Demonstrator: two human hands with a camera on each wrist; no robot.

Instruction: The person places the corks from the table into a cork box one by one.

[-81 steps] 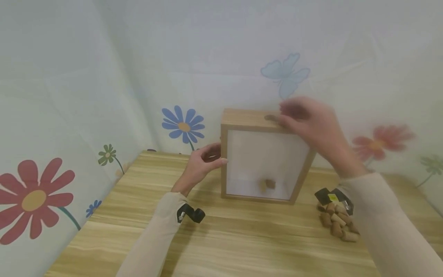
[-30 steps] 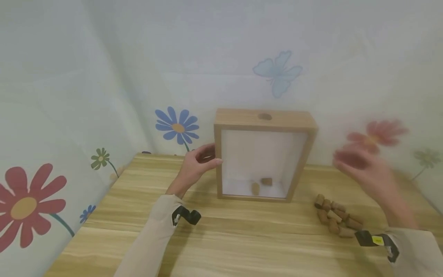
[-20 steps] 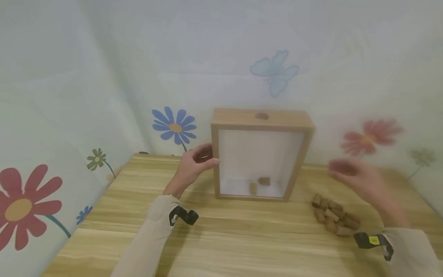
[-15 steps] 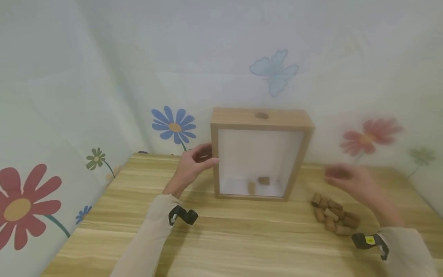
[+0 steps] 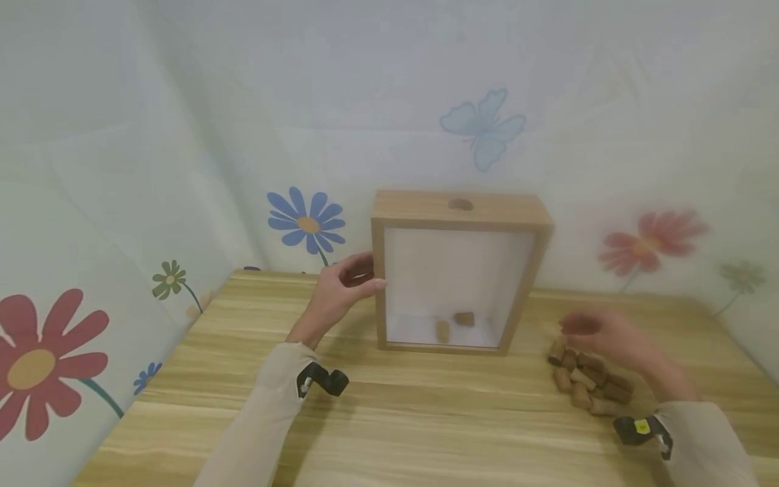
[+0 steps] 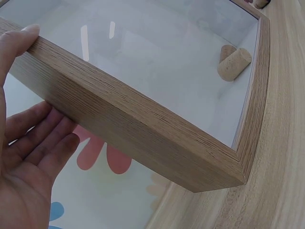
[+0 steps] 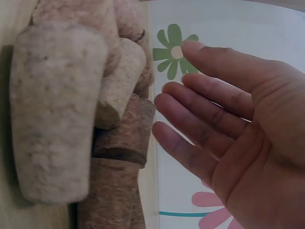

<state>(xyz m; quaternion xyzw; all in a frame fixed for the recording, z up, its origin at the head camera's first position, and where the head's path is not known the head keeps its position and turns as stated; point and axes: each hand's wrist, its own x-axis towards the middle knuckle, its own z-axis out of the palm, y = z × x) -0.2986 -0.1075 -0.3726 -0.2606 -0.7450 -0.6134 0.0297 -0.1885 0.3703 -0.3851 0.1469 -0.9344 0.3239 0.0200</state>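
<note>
A wooden shadow box [image 5: 414,206] with a clear front stands upright on the table, an oval hole [image 5: 460,204] in its top face. Inside, on its white floor, lie two corks, a lighter cork [image 5: 443,331] and a darker cork [image 5: 465,318]. My left hand [image 5: 341,289] holds the box's left side, thumb on the front frame and fingertips at the back edge in the left wrist view. Just above the far side of a pile of corks [image 5: 582,379] hovers my right hand [image 5: 608,335]. Its fingers [image 7: 190,119] are loosely extended, holding nothing, apart from the corks.
The wood-grain table [image 5: 426,419] runs back to a pale curtain [image 5: 377,88] printed with flowers and a butterfly. The cork pile sits to the right of the box. Each sleeve carries a black wrist mount.
My right hand has left the top of the box, gone right, then sunk toward the cork pile. Blurred at first, the corks inside now lie still. My left hand keeps its place.
</note>
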